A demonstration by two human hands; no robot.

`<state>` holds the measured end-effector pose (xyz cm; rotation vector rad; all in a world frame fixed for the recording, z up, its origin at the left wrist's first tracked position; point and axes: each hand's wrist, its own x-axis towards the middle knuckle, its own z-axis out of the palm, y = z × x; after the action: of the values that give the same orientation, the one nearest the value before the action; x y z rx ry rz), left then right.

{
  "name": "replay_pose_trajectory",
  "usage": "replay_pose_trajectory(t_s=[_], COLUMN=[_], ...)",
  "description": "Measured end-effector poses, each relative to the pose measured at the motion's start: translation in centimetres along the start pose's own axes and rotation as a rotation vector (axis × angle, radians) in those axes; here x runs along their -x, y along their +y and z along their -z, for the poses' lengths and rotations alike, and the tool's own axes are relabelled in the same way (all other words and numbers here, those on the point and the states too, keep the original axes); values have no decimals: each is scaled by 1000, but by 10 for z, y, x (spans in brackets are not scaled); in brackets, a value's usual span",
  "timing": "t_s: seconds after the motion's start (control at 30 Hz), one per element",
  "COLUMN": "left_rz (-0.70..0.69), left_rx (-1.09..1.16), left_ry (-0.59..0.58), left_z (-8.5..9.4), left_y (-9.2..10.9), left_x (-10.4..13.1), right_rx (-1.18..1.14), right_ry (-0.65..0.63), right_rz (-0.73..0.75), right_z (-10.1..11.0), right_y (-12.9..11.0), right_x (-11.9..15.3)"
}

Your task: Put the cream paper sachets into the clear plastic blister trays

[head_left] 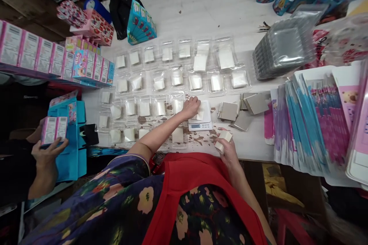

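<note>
My left hand (191, 108) is at the left edge of a small white digital scale (200, 126), its fingers closed on pale sheets (200, 111) that lie over the scale's plate. To the right of the scale, nearer my body, my right hand (229, 150) grips a stack of cream sheets (224, 140). Rows of clear plastic trays (159, 81) with pale squares inside cover the table left of and beyond the scale. Grey square card stacks (228, 111) lie just right of the scale.
Nested clear trays (283, 44) and packaged blue and pink items (304, 118) stand at the right. A blue display box (140, 23) is beyond the trays. At the left, another person's hands (48, 153) hold pink-and-white boxes (54, 130) near pink boxes (37, 49) on a ledge.
</note>
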<state>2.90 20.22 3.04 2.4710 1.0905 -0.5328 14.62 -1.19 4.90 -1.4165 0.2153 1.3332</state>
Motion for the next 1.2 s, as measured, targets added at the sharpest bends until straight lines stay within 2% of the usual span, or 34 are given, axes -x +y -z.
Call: replay_pose_trajectory(t_s=[0.17, 0.27, 0.37, 0.47, 0.53, 0.57, 0.67, 0.77, 0.8, 0.87, 0.9, 0.97, 1.07, 1.13, 1.2], left_rz=[19, -103, -244, -197, -87, -23, 144, 196, 195, 171, 160, 155, 186, 211, 230], left_rx=[53, 38, 89, 269, 478, 584, 743, 555, 477, 341, 280, 170, 48, 26, 34], left_ry=[-96, -9, 78, 44, 29, 42, 185, 368, 385, 313, 244, 98, -23, 9, 150], left_z=[3, -6, -22, -28, -14, 0, 63, 135, 154, 182, 189, 192, 178, 166, 155], left_y=[-3, -7, -12, -22, -37, -49, -96, -145, -157, -173, -175, -174, -165, -160, -154], left_x=[-2, 4, 15, 26, 27, 24, 4, -31, -45, -74, -88, -113, -137, -140, -132], right_rx=[-18, -24, -22, -14, -10, -8, -14, -39, -49, -65, -73, -91, -119, -136, -152], right_ry=[18, 2, -1, 9, 13, 14, 13, 12, 7, -7, -12, -16, -23, -41, -59], right_rz=[-7, -4, -14, -28, -37, -42, -59, -86, -94, -103, -106, -112, -100, -80, -50], right_z=[0, 0, -1, -1, -1, 0, 1, 0, -1, -3, -4, -6, -9, -12, -16], right_y=[2, 3, 2, 1, 1, 1, 2, 5, 6, 9, 10, 11, 9, 4, -2], right_x=[-3, -4, -5, -6, -7, -8, -11, -14, -14, -14, -13, -12, -9, -7, -5])
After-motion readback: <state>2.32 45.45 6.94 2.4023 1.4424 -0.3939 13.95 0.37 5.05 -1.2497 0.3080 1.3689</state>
